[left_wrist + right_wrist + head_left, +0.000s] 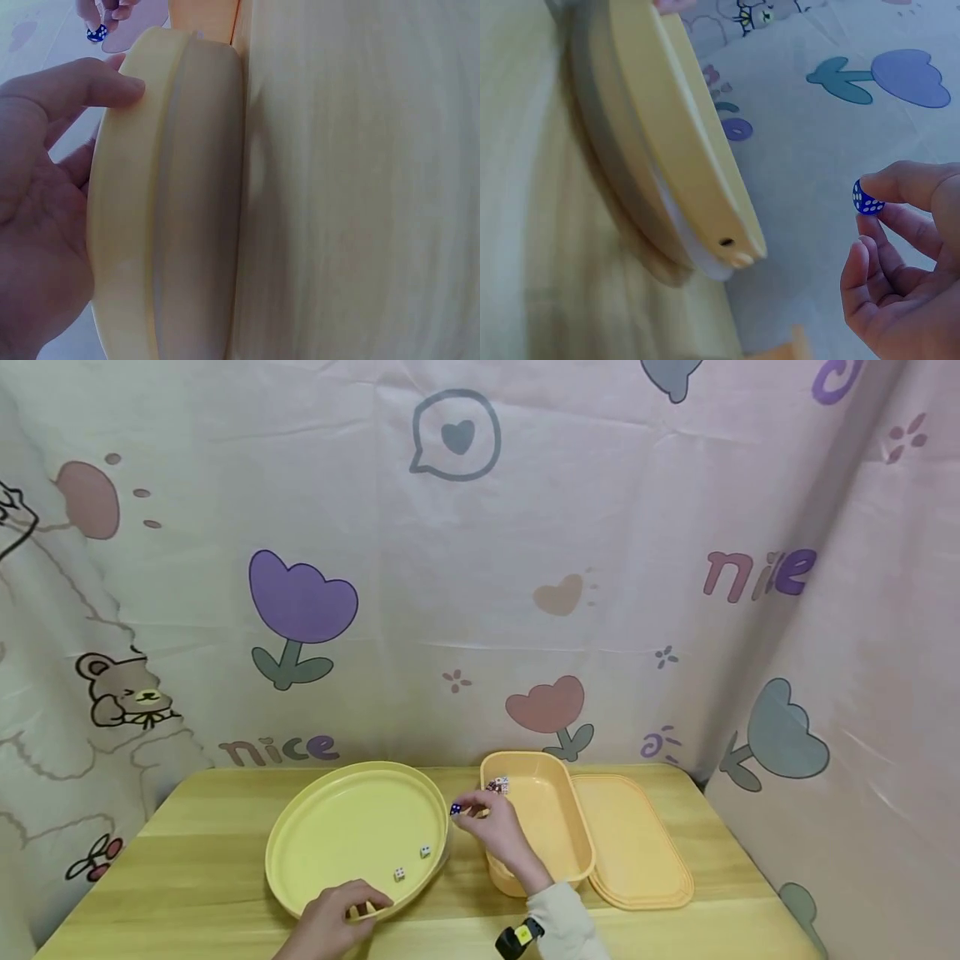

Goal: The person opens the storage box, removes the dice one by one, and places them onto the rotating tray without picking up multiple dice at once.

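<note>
My right hand pinches a blue die with white dots between thumb and fingertips. It is in the air between the round yellow tray and the orange-yellow rectangular box. Two white dice lie in the tray's near right part, one close to the rim and the other nearer my left hand. That hand grips the tray's near rim, its thumb on the outer wall in the left wrist view and fingers over the inside. Several small dice sit in the box's far left corner, partly hidden by my right hand.
A flat orange-yellow lid lies right of the box, against its side. Everything stands on a wood-grain table. A printed curtain hangs behind and along both sides.
</note>
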Available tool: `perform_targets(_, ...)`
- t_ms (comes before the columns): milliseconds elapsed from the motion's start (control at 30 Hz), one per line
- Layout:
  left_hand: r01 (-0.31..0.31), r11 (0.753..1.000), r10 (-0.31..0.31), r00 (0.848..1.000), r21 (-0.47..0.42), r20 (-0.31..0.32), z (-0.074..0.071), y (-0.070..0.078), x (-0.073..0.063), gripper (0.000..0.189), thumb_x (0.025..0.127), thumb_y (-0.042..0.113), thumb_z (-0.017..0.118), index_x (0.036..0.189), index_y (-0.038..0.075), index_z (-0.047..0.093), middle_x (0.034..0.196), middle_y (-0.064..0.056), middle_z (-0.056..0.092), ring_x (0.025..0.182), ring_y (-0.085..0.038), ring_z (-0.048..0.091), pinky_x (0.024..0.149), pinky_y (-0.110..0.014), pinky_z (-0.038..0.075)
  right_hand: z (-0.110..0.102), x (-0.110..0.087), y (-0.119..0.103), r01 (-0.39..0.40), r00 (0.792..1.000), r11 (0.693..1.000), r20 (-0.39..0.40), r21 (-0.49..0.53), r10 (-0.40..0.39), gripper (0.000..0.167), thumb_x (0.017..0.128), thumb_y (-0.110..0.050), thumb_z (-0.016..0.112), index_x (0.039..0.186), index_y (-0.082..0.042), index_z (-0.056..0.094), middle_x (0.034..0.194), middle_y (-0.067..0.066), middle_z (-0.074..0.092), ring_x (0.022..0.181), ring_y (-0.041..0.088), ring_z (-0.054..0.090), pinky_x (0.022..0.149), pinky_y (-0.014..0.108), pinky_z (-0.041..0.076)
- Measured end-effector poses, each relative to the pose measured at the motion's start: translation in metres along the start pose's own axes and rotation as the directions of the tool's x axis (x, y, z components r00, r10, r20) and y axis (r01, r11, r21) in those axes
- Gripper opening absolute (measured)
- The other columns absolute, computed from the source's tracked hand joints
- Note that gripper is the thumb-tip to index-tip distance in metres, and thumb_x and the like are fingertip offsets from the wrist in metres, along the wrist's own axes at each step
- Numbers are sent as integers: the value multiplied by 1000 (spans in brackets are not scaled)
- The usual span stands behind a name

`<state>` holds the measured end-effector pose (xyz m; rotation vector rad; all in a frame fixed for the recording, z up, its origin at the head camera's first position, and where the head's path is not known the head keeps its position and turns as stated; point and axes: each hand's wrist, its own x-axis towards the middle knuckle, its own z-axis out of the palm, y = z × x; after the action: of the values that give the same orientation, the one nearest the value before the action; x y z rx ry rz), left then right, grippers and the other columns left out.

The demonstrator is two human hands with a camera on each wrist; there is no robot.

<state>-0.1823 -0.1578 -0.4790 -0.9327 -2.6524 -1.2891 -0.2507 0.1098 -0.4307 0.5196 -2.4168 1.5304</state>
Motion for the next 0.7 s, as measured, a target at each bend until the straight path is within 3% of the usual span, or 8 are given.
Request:
perform_targets(300, -15, 999, 15, 1000, 29, 0, -2, -1, 0, 21, 78, 1, 71, 95, 13, 73, 89, 13, 65, 73, 2, 51, 55, -23, 41, 25, -13, -3, -50, 998, 995, 36, 90, 47, 17, 80, -2, 73, 97, 1, 70, 85, 4, 65, 78, 9, 56, 70, 25, 48)
perform_targets(533, -83, 995, 85, 996, 59, -27, 1, -6, 2, 24, 76, -1, 72, 95, 14, 72, 90, 14, 65, 73, 3, 51, 54, -23, 41, 43, -21, 0, -34, 999, 995, 44, 97, 30, 15, 77, 1, 75, 92, -1, 70, 85, -1, 65, 74, 4, 55, 68, 23, 49)
perform_targets(700, -34, 999, 33, 999, 24, 15, -1, -6, 1, 22, 78, 1, 72, 96, 14, 73, 90, 13, 65, 74, 2, 51, 56, -24, 42, 51, -26, 1, -37, 999, 991, 43, 129, 32, 13, 79, 0, 75, 91, -2, 71, 85, 0, 65, 74, 4, 55, 68, 23, 49)
